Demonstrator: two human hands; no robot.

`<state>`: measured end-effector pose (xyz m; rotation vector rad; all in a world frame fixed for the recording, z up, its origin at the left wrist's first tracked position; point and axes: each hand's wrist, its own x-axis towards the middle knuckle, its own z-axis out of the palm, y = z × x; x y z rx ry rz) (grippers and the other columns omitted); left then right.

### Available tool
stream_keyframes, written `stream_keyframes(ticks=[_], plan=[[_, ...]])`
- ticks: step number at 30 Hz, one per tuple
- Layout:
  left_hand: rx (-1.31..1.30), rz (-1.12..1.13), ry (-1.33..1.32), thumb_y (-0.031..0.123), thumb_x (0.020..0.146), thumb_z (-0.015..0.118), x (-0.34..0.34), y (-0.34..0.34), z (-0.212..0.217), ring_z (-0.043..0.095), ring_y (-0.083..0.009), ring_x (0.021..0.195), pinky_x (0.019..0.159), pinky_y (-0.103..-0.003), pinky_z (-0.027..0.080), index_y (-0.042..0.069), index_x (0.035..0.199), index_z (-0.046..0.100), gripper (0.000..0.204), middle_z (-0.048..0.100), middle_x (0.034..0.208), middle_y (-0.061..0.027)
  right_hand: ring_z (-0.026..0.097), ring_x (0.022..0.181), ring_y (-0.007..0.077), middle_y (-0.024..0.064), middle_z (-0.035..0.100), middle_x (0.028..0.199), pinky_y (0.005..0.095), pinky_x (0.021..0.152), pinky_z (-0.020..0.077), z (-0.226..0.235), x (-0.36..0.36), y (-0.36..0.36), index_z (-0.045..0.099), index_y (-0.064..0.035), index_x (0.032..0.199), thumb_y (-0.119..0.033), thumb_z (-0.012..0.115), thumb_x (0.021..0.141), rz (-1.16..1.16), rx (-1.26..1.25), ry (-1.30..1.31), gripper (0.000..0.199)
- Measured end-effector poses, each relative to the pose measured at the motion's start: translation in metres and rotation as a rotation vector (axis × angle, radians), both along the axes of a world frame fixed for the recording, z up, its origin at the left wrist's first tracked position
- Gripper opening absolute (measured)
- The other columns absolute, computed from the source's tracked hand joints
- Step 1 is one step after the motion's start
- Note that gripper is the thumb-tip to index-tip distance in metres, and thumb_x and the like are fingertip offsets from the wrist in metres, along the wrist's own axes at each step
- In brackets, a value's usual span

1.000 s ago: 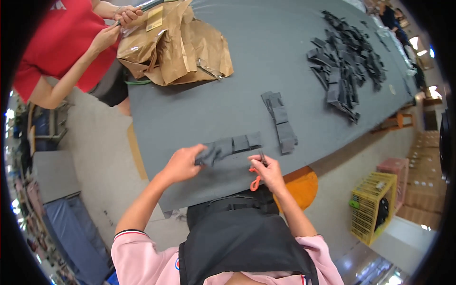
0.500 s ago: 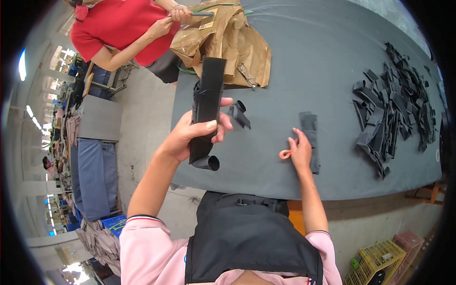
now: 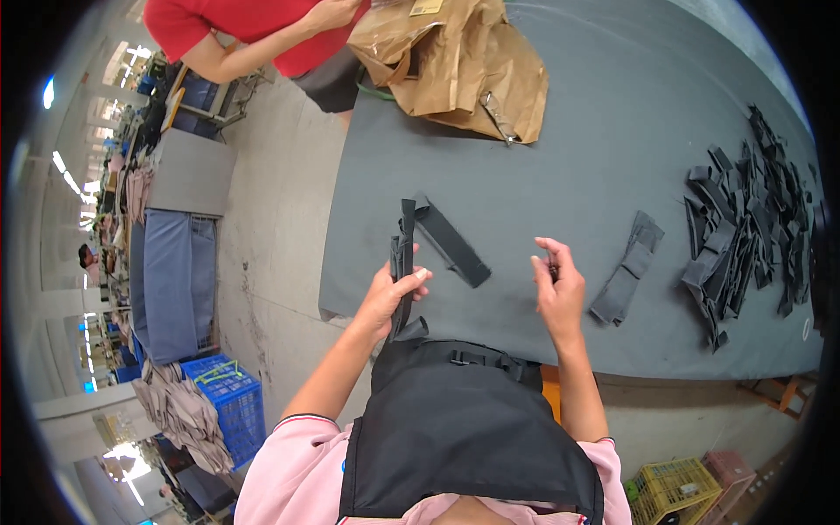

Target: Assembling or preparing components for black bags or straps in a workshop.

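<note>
My left hand [image 3: 391, 297] is closed round a bundle of black fabric strips [image 3: 403, 254], held edge-on above the table's near edge, one strip end curling out below the fingers. Just beyond it, a single black strip [image 3: 455, 247] lies slanted on the dark grey table. My right hand [image 3: 560, 284] hovers to the right with thumb and fingers bent towards each other. Between them shows a small dark thing that I cannot make out. Right of that hand, a few dark strips [image 3: 628, 267] lie together on the table.
A large heap of dark strips [image 3: 748, 236] covers the table's right side. Brown wrapping paper [image 3: 472, 70] with metal scissors [image 3: 497, 116] on it lies at the far side. A person in red [image 3: 254, 35] stands far left. Blue [image 3: 229, 402] and yellow [image 3: 674, 490] crates are on the floor.
My left hand has come down and nearer with its bundle, now turned edge-on. The orange ring at my right hand no longer shows. The single strip and the strips at right lie at different angles.
</note>
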<state>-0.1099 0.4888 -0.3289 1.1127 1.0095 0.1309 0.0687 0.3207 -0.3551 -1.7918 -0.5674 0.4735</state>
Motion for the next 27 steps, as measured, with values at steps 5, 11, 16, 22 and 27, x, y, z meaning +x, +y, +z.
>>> stream_keyframes(ticks=[5,11,16,22,27], plan=[[-0.046,0.135,-0.051,0.020,0.079,0.061,-0.028,-0.005,-0.016,0.056,-0.0141,0.077,0.069,-0.026,0.043,-0.001,0.132,0.027,0.066,0.056,0.095,-0.0095,0.058,0.067,0.0265,0.0099,0.058,0.079,0.0351,0.058,0.0450,-0.004,-0.019,0.028,0.051,-0.0075,0.101,-0.016,0.061,0.078,0.222,-0.324,-0.186,0.026],[-0.084,0.188,-0.114,0.020,0.080,0.060,-0.048,0.001,-0.021,0.057,-0.0153,0.079,0.070,-0.026,0.043,-0.002,0.132,0.026,0.066,0.055,0.098,-0.0108,0.058,0.073,0.0263,0.0067,0.053,0.083,0.0371,0.061,0.0451,-0.005,-0.045,0.057,0.053,-0.0094,0.100,-0.018,0.063,0.077,0.476,-0.331,-0.425,0.026],[-0.098,0.170,-0.118,0.019,0.080,0.059,-0.052,0.008,-0.021,0.056,-0.0151,0.080,0.072,-0.026,0.044,-0.002,0.132,0.028,0.064,0.055,0.098,-0.0108,0.058,0.071,0.0232,0.0070,0.052,0.079,0.0375,0.060,0.0451,-0.001,-0.054,0.080,0.054,-0.0083,0.091,-0.013,0.064,0.073,0.598,-0.367,-0.596,0.021],[-0.102,0.132,-0.119,0.019,0.081,0.059,-0.050,0.011,-0.019,0.056,-0.0145,0.081,0.073,-0.026,0.044,-0.002,0.131,0.030,0.061,0.055,0.098,-0.0104,0.058,0.065,0.0259,0.0043,0.054,0.080,0.0367,0.054,0.0451,-0.022,-0.070,0.104,0.057,-0.0105,0.092,-0.015,0.064,0.073,0.676,-0.419,-0.723,0.020],[-0.077,0.120,-0.113,0.020,0.081,0.059,-0.057,0.017,-0.019,0.056,-0.0141,0.081,0.073,-0.026,0.044,-0.001,0.131,0.032,0.061,0.055,0.098,-0.0096,0.059,0.069,0.0246,0.0034,0.055,0.081,0.0363,0.055,0.0454,-0.030,-0.070,0.087,0.058,-0.0102,0.092,-0.015,0.064,0.074,0.556,-0.405,-0.611,0.020]])
